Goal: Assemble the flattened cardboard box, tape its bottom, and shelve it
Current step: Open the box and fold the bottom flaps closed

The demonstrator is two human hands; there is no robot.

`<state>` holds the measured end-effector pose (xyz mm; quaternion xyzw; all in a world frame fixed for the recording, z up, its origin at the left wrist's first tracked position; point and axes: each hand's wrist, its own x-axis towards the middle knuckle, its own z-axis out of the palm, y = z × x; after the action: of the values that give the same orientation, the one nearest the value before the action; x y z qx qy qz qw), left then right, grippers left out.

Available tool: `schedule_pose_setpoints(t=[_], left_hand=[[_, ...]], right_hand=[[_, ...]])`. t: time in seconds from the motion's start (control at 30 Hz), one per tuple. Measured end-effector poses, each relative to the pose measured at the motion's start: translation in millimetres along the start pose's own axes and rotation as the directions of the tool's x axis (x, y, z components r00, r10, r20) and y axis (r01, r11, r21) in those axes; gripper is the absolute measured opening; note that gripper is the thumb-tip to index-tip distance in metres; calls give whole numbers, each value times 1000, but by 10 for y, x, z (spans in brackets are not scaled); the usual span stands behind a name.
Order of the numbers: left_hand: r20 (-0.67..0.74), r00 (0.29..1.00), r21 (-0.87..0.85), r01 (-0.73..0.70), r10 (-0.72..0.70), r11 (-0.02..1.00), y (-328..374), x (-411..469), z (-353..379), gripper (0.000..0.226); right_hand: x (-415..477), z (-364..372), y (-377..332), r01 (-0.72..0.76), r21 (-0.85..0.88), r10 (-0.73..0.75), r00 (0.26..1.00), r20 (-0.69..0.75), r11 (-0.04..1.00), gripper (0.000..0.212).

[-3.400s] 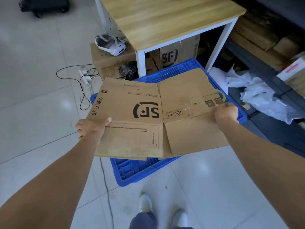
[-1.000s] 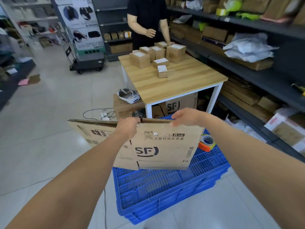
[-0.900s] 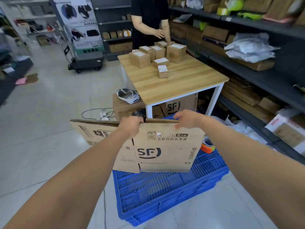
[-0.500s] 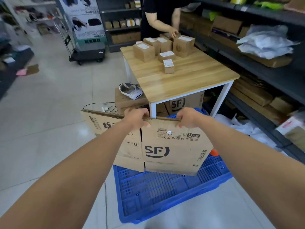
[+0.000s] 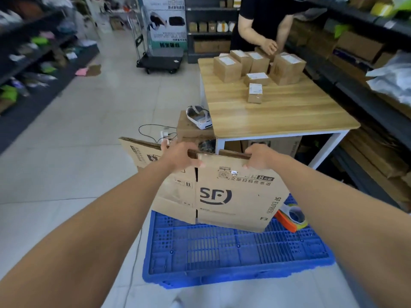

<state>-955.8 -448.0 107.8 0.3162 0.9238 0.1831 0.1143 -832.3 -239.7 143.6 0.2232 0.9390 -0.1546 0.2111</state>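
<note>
Box (image 5: 231, 194) upright above blue crate (image 5: 235, 252). Left hand (image 5: 181, 155) and right hand (image 5: 259, 156) fingers clamp box's top edge. Tape roll (image 5: 293, 215) right of box.

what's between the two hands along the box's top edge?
Head view: only the cardboard box's bare top edge between left hand and right hand; nothing else.

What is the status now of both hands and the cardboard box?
Left hand, right hand: gripping top edge. Brown SF cardboard box: upright, partly opened, over blue plastic pallet. Orange tape dispenser beside it.
</note>
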Motion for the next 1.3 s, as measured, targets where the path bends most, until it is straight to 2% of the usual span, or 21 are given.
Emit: schedule_pose_setpoints(t=[0.07, 0.17, 0.27, 0.33, 0.67, 0.73, 0.87, 0.93, 1.0, 1.1, 1.2, 1.3], left_hand=[[-27, 998, -71, 55, -57, 996, -13, -52, 8, 52], [-81, 994, -80, 72, -79, 994, -28, -98, -9, 37], [-66, 995, -88, 63, -69, 994, 2, -128, -28, 26], [-48, 996, -86, 72, -77, 994, 3, -142, -48, 20], [-87, 985, 33, 153, -150, 988, 38, -115, -53, 32], [-70, 988, 66, 139, -135, 988, 34, -110, -59, 46], [-45, 988, 85, 151, -148, 985, -6, -140, -70, 86], [-44, 982, 74, 188, -185, 979, -39, -176, -47, 95], [-26, 963, -10, 270, -270, 963, -51, -226, -29, 100], [-74, 892, -171, 429, -446, 887, -65, -285, -26, 107], [-147, 795, -220, 554, -588, 803, -108, -342, -34, 118], [-203, 758, -304, 553, -620, 775, -169, -370, -28, 122]], right_hand=[[39, -13, 55, 38, 47, -38, 999, 5, 998, 44], [20, -97, 5, 101, 100, -108, 992, 64, 990, 58], [-1, -125, -62, 112, 158, -128, 987, 100, 981, 66], [8, -115, -85, 119, 180, -137, 986, 93, 977, 65], [-46, -90, -86, 119, 161, -139, 984, 115, 980, 50], [-23, -72, -82, 135, 145, -150, 984, 98, 980, 41], [-29, -46, -99, 159, 147, -169, 984, 59, 976, 49], [-42, -47, -127, 162, 111, -169, 984, 62, 981, 46], [-49, -55, -178, 154, 58, -158, 986, 61, 986, 38], [-37, -44, -253, 132, 12, -132, 990, 48, 991, 26], [-40, -28, -299, 110, -22, -110, 994, 23, 994, 36], [-48, -20, -310, 98, -13, -98, 995, -11, 995, 39]])
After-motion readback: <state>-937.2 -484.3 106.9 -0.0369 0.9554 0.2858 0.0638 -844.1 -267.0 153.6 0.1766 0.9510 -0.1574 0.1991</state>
